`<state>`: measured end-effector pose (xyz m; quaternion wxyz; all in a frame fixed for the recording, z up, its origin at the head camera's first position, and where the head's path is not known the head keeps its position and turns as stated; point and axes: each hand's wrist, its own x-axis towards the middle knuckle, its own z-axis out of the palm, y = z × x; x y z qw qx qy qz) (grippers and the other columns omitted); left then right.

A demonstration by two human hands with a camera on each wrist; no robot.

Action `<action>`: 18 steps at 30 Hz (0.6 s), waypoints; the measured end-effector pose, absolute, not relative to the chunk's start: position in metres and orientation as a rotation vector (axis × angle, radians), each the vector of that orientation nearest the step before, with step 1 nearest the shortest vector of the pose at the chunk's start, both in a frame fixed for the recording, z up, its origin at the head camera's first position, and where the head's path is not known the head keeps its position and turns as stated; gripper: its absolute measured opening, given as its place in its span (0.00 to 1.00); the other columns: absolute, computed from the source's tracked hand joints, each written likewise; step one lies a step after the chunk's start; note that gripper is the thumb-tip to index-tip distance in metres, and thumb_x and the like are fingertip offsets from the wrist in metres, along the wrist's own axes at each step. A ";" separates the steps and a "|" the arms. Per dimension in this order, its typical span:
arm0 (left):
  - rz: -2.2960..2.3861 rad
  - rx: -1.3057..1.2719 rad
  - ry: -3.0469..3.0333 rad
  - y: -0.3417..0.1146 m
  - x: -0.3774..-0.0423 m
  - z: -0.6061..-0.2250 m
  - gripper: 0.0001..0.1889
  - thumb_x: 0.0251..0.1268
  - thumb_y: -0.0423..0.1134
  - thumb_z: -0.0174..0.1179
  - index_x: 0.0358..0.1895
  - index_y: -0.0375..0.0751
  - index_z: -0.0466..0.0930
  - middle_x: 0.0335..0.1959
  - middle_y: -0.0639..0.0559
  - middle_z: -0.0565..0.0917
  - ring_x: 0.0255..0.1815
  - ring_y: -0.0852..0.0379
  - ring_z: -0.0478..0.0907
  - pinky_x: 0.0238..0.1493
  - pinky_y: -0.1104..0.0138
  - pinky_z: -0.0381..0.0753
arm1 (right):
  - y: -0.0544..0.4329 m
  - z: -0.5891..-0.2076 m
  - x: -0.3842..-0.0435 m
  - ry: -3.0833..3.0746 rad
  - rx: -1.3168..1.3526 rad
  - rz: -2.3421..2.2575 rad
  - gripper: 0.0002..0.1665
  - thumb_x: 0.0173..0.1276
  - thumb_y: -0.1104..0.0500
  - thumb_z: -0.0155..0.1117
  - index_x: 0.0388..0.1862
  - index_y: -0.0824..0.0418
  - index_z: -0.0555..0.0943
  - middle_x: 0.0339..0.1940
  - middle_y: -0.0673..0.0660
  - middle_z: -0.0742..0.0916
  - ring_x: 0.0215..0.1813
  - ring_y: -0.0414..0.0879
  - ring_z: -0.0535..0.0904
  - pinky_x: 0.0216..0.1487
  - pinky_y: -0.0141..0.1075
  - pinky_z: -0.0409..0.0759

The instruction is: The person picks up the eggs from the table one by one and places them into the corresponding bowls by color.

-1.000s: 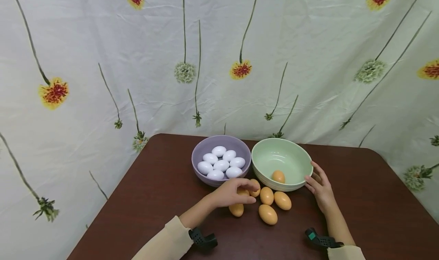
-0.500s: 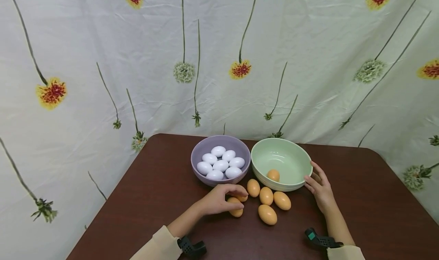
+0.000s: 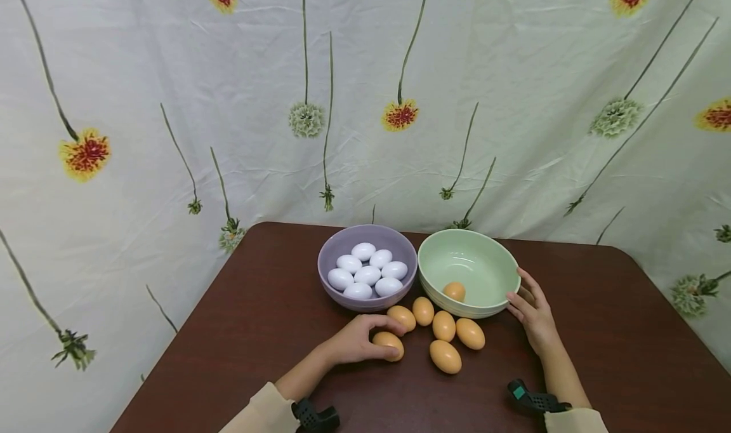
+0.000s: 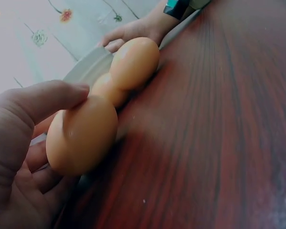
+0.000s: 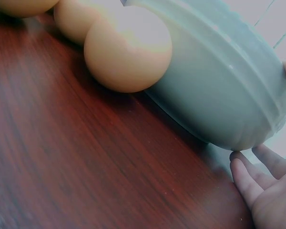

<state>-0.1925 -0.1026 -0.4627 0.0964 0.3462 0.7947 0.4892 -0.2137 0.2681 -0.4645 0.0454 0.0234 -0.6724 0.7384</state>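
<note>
In the head view, my left hand [image 3: 358, 341] curls around a brown egg [image 3: 388, 342] on the table, thumb on the near side and fingers beyond it. The left wrist view shows the thumb pressed on top of this egg [image 4: 81, 136]. My right hand [image 3: 535, 317] holds the right side of a green bowl [image 3: 488, 268], thumb at the rim. Its fingertips touch the lower wall in the right wrist view. One brown egg [image 3: 454, 291] lies inside that bowl. Several more brown eggs [image 3: 471, 334] lie in front of the bowls.
A purple bowl [image 3: 329, 255] holding several white eggs [image 3: 367, 276] stands left of the green one, their rims close together. Both bowls sit toward the back of the dark wooden table [image 3: 251, 306]. Behind hangs a flower-patterned cloth [image 3: 342, 166].
My left hand has moved left and nearer, from over the eggs by the purple bowl to the nearest left egg. The egg in the green bowl has rolled left. My right hand stays.
</note>
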 end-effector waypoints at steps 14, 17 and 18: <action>1.359 1.037 2.334 -0.112 -0.192 -0.466 0.21 0.54 0.45 0.74 0.51 0.48 0.84 0.49 0.67 0.82 0.53 0.65 0.75 0.57 0.69 0.70 | 0.267 -0.462 -0.213 -2.054 0.039 2.262 0.36 0.74 0.61 0.57 0.77 0.50 0.57 0.66 0.60 0.62 0.55 0.35 0.73 0.49 0.25 0.76; 1.337 1.037 2.331 -0.113 -0.190 -0.465 0.22 0.53 0.46 0.74 0.52 0.48 0.84 0.51 0.66 0.81 0.53 0.65 0.74 0.57 0.69 0.70 | 0.267 -0.462 -0.213 -2.067 0.036 2.253 0.36 0.74 0.61 0.56 0.77 0.50 0.57 0.67 0.61 0.62 0.55 0.35 0.72 0.49 0.24 0.75; 1.329 1.040 2.333 -0.113 -0.190 -0.465 0.22 0.53 0.46 0.74 0.53 0.48 0.83 0.51 0.66 0.81 0.53 0.65 0.74 0.57 0.69 0.70 | 0.267 -0.462 -0.213 -2.069 0.032 2.253 0.36 0.74 0.61 0.56 0.77 0.50 0.57 0.67 0.61 0.61 0.55 0.34 0.73 0.49 0.24 0.75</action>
